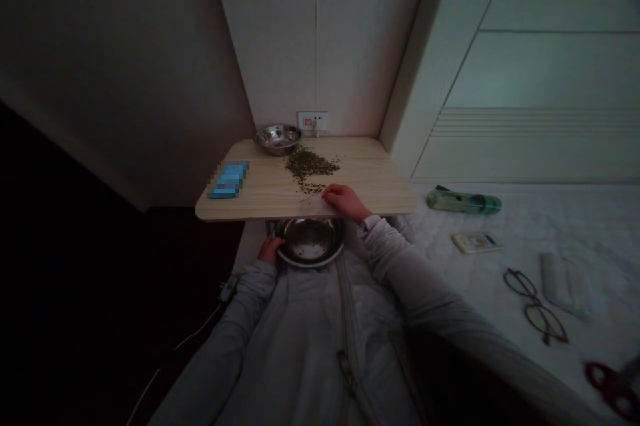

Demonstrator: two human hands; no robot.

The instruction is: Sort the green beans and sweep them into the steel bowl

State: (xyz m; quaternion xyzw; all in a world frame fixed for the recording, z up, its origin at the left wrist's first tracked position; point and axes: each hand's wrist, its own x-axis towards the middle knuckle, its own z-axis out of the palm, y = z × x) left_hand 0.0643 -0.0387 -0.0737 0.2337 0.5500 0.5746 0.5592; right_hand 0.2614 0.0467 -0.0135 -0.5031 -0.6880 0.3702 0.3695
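My left hand [271,250] grips the left rim of a steel bowl [311,262] held below the table's front edge, against my lap. A few small specks lie inside this bowl. My right hand [346,201] rests over the front of a small wooden table [370,173], its fingers bent and pressed together; whatever may be between them is hidden. Just beyond those fingertips lies a loose pile of small greenish beans [309,165], with several strays scattered towards me. A second steel bowl [278,139] stands behind the pile, at the table's back left.
A phone with a lit blue screen [230,180] lies on the table's left side. On the white bed at right are a green pouch-like item [464,201], a pale phone [477,242], eyeglasses [536,306] and red-handled scissors [611,386]. A wall socket [313,121] is behind the table.
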